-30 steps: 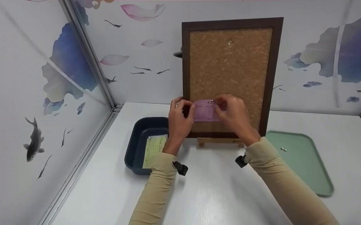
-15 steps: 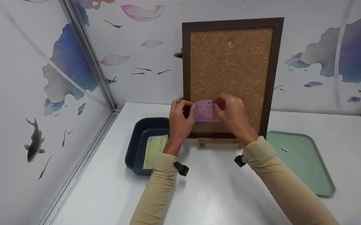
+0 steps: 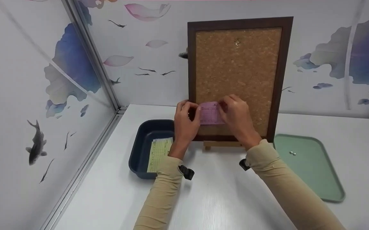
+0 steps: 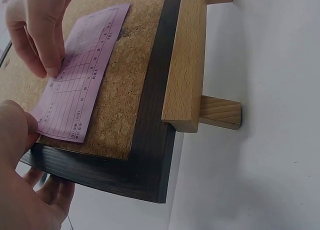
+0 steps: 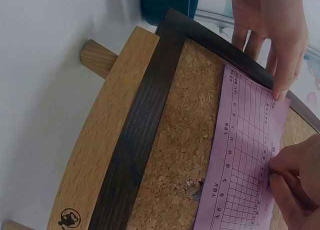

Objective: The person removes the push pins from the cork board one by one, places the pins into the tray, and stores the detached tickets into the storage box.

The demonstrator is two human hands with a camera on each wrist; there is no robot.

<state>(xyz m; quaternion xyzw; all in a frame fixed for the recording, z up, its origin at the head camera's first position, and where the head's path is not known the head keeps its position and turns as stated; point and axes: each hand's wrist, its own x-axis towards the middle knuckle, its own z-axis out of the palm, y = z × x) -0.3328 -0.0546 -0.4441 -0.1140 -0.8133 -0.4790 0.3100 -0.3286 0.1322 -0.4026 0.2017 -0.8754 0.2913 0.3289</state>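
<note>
A pink printed receipt slip (image 3: 208,115) lies against the lower part of a cork board (image 3: 235,70) in a dark wooden frame. My left hand (image 3: 185,123) holds the slip's left end with the thumb, while its other fingers reach behind the frame's edge, as the left wrist view shows. Near the slip's upper edge, right of its middle, my right hand (image 3: 238,119) pinches a small push pin between thumb and forefinger. The fingers mostly hide the pin, so whether its point is in the cork I cannot tell.
A wooden stand (image 4: 185,65) bears the board. Left of it is a dark blue bin (image 3: 135,159) with yellow-green slips (image 3: 159,153). A green tray (image 3: 312,172) with small silvery pins (image 3: 292,153) lies to the right. Several shiny pins (image 3: 237,42) show near the board's top.
The right hand and wrist have turned slightly and shifted a little left, and the fingers now cover more of the pin. The left hand keeps its hold on the slip.
</note>
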